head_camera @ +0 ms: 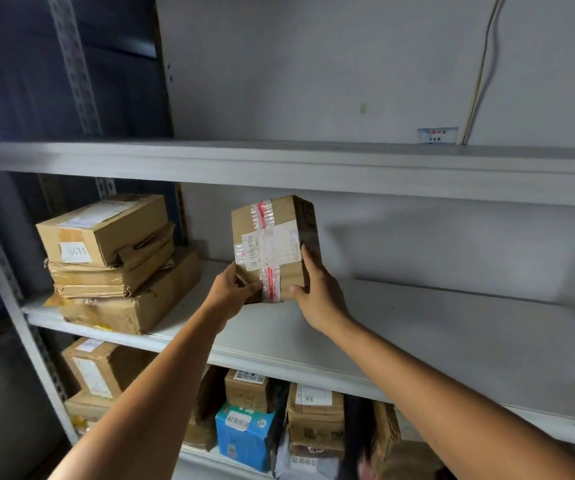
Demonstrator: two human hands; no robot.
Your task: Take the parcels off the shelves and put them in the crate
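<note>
Middle shelf (417,323) is mostly bare, apart from a stack of brown boxes (116,265) at its left end, and there are more parcels crammed on the shelf below (279,410). The taped parcel (272,244) stands upright over the middle shelf, though I can't tell if it's clear of it. Left hand (230,292) is curled round its lower left corner and right hand (317,292) grips the lower right. I'd slide one palm underneath before turning, since it looks tippy held that low. Crate isn't in view.

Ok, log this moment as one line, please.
phase: pick | left hand: grips taped parcel | right hand: grips same parcel | middle shelf: stacked boxes | crate: unseen
</note>
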